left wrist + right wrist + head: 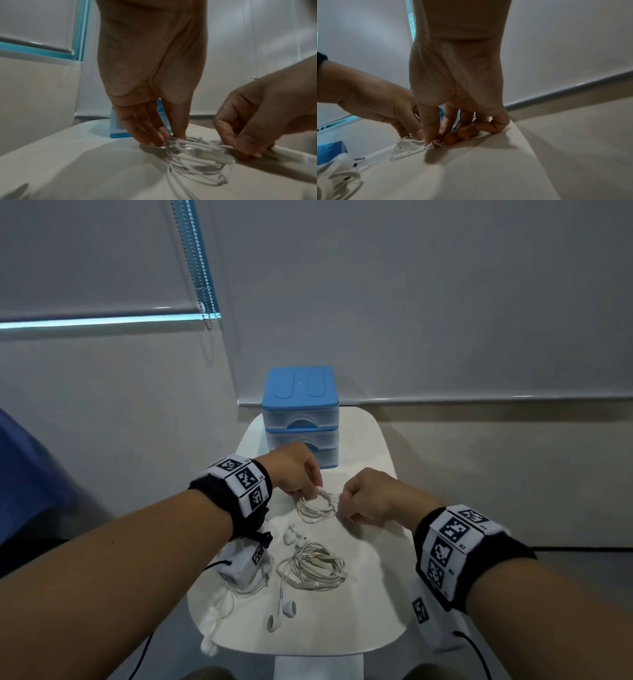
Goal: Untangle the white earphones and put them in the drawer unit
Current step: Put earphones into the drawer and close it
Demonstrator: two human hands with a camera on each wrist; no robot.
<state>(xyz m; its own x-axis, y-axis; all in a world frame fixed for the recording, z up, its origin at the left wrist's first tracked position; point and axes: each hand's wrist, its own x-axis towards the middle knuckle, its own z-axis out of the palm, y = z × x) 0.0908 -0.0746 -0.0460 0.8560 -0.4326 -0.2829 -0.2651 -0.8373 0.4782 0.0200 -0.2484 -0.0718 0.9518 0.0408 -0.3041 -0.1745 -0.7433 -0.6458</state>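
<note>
Mid-frame, the left hand (pixel 294 470) and right hand (pixel 371 497) pinch the coiled earphones (pixel 317 506) with their fingers; the drawer unit (pixel 300 419) crowds the tabletop (pixel 373 594) far edge, its lowest drawer half hidden.

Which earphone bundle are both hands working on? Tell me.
The far bundle, nearest the drawer unit. The left hand and right hand pinch its cord; the near bundle lies untouched.
</note>
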